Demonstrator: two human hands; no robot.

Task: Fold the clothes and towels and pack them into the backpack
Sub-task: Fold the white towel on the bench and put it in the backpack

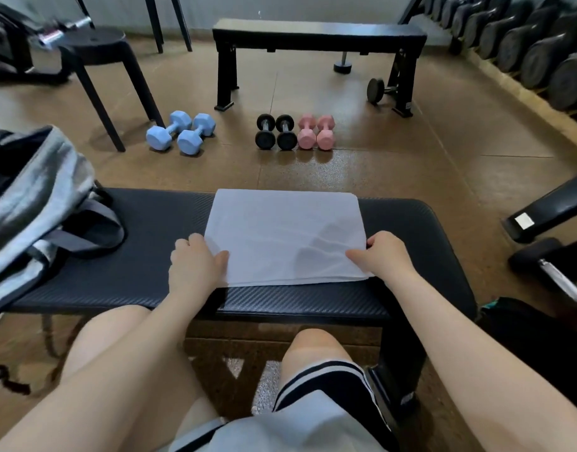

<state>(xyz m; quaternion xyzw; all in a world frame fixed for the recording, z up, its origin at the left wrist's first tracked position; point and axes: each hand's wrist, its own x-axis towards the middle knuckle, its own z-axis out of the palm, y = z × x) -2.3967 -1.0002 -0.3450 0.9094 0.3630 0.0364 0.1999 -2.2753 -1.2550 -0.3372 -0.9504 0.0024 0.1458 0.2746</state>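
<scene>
Gym flooring in brown runs under everything, and nearest the camera a black padded worktop [150, 230] crosses the middle of the frame, above the person's bare knees. On it, centre frame, lies a white towel [280, 233], already folded at least once into a flat rectangle with layered edges showing along its near side. The left hand [192, 265] rests at the towel's lower-left corner, thumb lying on the cloth and fingers curled at its edge; the right hand [385, 252] sits at the lower-right corner with its fingers bent round the side edge, seemingly pinching it. Whether either grip reaches under every layer cannot be told.

At the left edge of the frame a grey backpack [35, 203] lies on the end of the worktop, its mouth open toward the upper left; what it holds, if anything, is hidden. The towel sits well apart from it.

As a judgement, the task is partway: this towel seems to need another fold before packing, and no other clothes are in view on the worktop.

Farther off, blue dumbbells [179, 132], black dumbbells [275, 132] and pink dumbbells [316, 132] stand on the floor before a second bench [319, 32].
</scene>
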